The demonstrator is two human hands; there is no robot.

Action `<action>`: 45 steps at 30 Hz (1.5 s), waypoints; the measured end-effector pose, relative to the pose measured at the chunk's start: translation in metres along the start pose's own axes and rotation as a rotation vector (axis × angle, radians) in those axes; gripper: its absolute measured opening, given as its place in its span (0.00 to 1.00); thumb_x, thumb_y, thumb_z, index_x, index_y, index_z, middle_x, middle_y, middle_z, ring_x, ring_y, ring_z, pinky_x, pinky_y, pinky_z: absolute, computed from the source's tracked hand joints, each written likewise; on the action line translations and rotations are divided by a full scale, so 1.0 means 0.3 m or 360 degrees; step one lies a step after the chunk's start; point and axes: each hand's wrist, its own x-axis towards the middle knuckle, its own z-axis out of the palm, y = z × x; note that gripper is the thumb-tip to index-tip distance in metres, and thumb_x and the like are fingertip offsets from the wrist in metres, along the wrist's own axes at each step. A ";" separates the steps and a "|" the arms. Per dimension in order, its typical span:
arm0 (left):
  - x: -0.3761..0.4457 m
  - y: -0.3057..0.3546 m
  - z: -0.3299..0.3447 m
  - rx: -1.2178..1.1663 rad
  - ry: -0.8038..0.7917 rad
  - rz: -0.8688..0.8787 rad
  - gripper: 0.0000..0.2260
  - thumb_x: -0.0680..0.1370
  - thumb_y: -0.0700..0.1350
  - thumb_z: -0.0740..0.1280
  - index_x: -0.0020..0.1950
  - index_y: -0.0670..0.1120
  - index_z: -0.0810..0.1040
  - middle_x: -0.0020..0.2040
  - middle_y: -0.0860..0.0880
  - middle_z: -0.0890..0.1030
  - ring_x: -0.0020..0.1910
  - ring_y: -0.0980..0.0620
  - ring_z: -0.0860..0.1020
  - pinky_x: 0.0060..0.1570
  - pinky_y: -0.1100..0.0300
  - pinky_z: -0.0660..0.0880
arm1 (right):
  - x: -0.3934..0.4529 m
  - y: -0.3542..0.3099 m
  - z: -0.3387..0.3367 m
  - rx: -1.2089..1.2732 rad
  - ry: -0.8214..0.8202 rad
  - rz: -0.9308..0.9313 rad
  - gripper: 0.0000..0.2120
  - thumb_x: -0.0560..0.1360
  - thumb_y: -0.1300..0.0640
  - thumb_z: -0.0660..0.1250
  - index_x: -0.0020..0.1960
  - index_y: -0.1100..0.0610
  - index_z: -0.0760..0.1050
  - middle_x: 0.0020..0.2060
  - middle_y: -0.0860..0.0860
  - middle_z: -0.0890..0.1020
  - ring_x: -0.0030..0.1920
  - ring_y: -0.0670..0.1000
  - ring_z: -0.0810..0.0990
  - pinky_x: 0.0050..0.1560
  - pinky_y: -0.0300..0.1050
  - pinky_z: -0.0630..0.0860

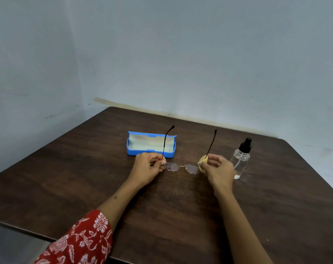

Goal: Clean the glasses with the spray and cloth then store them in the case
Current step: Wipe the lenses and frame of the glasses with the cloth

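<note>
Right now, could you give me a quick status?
Left hand pinches glasses; right hand holds cloth at the frame. Case open. Nothing in the way.

A dark brown wooden table [104, 187] stands pushed into the corner of the room. On it, toward the far side, lies an open blue case [151, 143] with a pale lining; well to its right stands a clear spray bottle [240, 160] with a black nozzle.

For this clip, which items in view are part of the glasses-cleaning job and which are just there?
Part of the job:
- thin metal-framed glasses, held by the left hand
- small yellow cloth, pinched in the right hand
- clear spray bottle with black nozzle
- open blue plastic case

Just there:
- dark brown wooden table
- pale grey-blue wall
</note>
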 end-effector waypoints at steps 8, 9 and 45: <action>0.002 0.006 0.001 0.0053 -0.0002 0.0001 0.05 0.74 0.38 0.69 0.48 0.42 0.82 0.42 0.47 0.84 0.40 0.54 0.83 0.43 0.63 0.81 | 0.023 -0.117 -0.009 0.0342 0.0160 -0.0194 0.14 0.68 0.68 0.73 0.51 0.59 0.77 0.39 0.48 0.82 0.37 0.38 0.80 0.40 0.30 0.78; 0.002 0.006 0.001 0.0054 0.0000 0.0001 0.05 0.74 0.38 0.69 0.49 0.41 0.82 0.42 0.47 0.84 0.40 0.54 0.83 0.43 0.64 0.80 | 0.023 -0.116 -0.010 0.0347 0.0172 -0.0202 0.14 0.68 0.68 0.73 0.51 0.58 0.77 0.40 0.48 0.82 0.37 0.38 0.80 0.41 0.30 0.78; 0.004 -0.006 0.001 0.0008 -0.0012 -0.0016 0.05 0.74 0.38 0.69 0.48 0.43 0.82 0.40 0.48 0.84 0.41 0.54 0.83 0.44 0.61 0.81 | 0.010 -0.042 0.009 0.0128 0.0115 0.0013 0.12 0.67 0.66 0.74 0.48 0.57 0.79 0.40 0.52 0.84 0.42 0.48 0.82 0.46 0.44 0.79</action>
